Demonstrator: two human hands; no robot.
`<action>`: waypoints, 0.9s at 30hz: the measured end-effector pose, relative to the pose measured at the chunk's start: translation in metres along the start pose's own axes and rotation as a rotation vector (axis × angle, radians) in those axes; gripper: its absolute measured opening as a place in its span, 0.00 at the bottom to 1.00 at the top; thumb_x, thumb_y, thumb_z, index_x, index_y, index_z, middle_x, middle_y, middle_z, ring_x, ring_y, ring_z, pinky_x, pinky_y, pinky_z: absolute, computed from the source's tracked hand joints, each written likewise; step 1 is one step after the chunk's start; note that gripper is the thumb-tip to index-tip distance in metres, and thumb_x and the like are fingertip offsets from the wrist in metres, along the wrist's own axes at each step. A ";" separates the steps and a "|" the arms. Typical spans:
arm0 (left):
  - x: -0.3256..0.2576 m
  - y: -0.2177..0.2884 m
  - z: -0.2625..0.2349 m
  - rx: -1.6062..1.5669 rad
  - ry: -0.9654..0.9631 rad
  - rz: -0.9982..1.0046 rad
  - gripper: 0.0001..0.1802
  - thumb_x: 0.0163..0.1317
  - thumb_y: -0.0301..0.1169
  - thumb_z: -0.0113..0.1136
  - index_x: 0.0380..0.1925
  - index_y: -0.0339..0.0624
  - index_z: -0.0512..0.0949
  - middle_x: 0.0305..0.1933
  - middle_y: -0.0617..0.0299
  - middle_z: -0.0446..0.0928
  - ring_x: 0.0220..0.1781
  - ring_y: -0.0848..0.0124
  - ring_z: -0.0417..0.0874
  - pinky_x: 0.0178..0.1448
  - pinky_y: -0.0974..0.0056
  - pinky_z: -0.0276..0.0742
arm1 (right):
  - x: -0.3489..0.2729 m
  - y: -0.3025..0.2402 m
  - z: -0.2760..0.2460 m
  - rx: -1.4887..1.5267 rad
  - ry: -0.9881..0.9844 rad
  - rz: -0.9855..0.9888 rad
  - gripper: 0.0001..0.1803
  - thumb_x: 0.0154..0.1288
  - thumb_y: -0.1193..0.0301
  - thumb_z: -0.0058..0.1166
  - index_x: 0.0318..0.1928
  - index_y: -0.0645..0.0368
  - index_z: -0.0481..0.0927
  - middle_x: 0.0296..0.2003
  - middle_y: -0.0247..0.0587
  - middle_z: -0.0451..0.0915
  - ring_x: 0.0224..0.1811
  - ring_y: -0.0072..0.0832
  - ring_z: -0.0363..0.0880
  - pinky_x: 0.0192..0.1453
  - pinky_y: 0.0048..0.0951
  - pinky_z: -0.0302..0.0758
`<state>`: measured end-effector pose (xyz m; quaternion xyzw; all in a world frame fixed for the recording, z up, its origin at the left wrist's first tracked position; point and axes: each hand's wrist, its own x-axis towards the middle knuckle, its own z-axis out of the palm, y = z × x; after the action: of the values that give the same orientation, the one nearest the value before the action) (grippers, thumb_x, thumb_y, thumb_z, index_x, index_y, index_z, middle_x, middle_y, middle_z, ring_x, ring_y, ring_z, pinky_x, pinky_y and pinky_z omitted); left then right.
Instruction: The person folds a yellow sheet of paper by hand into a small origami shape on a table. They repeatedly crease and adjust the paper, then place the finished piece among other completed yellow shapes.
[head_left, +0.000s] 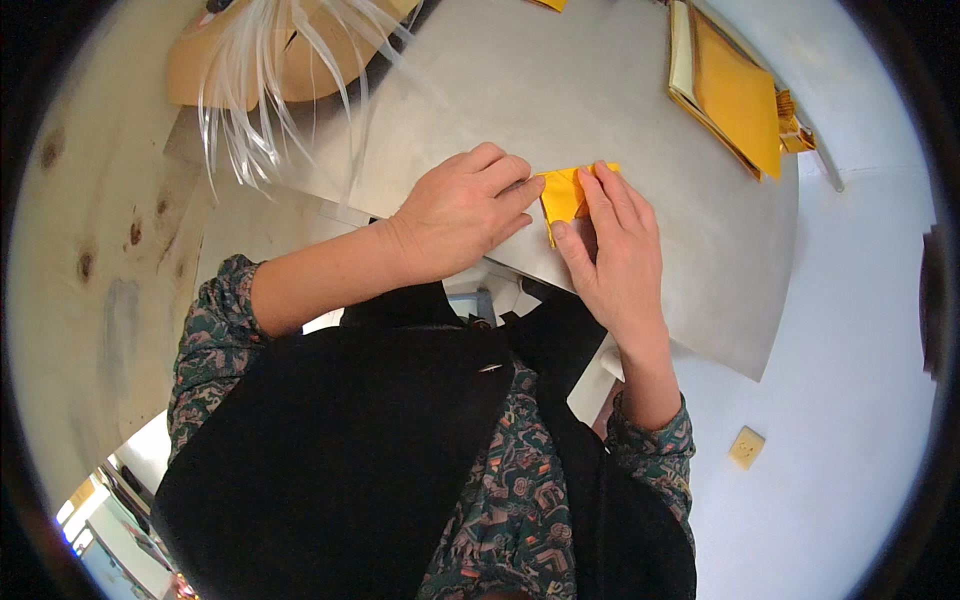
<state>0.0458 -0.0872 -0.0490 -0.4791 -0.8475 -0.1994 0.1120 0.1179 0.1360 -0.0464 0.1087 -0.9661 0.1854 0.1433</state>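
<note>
A small folded yellow sheet [563, 197], which looks like paper, lies on the grey metal tabletop [480, 95] in front of me. My right hand [620, 245] covers its right part, with the fingers across the upper edge and the thumb at the lower corner. From the left, my left hand [468, 212] meets the upper left corner with curled, closed fingertips. The undersides of both hands are hidden, as is part of the sheet.
Stacked flat yellow sheets [735, 95] sit at the table's far right edge, beside smaller yellow folded pieces [795, 135]. At the far left, translucent plastic strips [260, 90] hang over a tan rounded object [225, 60]. A wooden board [110, 230] stands at left; a white wall [850, 330] bounds the right.
</note>
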 end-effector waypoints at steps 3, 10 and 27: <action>0.004 -0.003 0.000 -0.025 0.036 0.074 0.22 0.62 0.30 0.69 0.56 0.36 0.82 0.58 0.57 0.80 0.61 0.58 0.79 0.65 0.59 0.78 | 0.001 -0.001 -0.005 0.008 -0.002 -0.028 0.35 0.70 0.51 0.61 0.66 0.65 0.78 0.68 0.56 0.75 0.72 0.50 0.71 0.77 0.49 0.64; 0.005 -0.011 0.004 0.007 0.031 0.224 0.20 0.64 0.27 0.66 0.56 0.34 0.81 0.61 0.53 0.82 0.65 0.56 0.79 0.71 0.55 0.75 | 0.003 0.009 -0.013 -0.037 -0.094 -0.058 0.29 0.74 0.57 0.56 0.67 0.62 0.78 0.69 0.51 0.76 0.74 0.46 0.70 0.79 0.57 0.62; -0.005 0.008 0.010 0.015 -0.036 0.188 0.25 0.64 0.33 0.68 0.61 0.42 0.80 0.65 0.54 0.76 0.69 0.55 0.76 0.72 0.53 0.76 | -0.004 0.013 0.001 -0.016 -0.027 -0.061 0.27 0.75 0.62 0.56 0.69 0.59 0.78 0.70 0.48 0.75 0.75 0.44 0.69 0.79 0.56 0.61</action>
<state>0.0552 -0.0825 -0.0581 -0.5590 -0.8022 -0.1728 0.1185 0.1177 0.1478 -0.0531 0.1395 -0.9656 0.1718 0.1368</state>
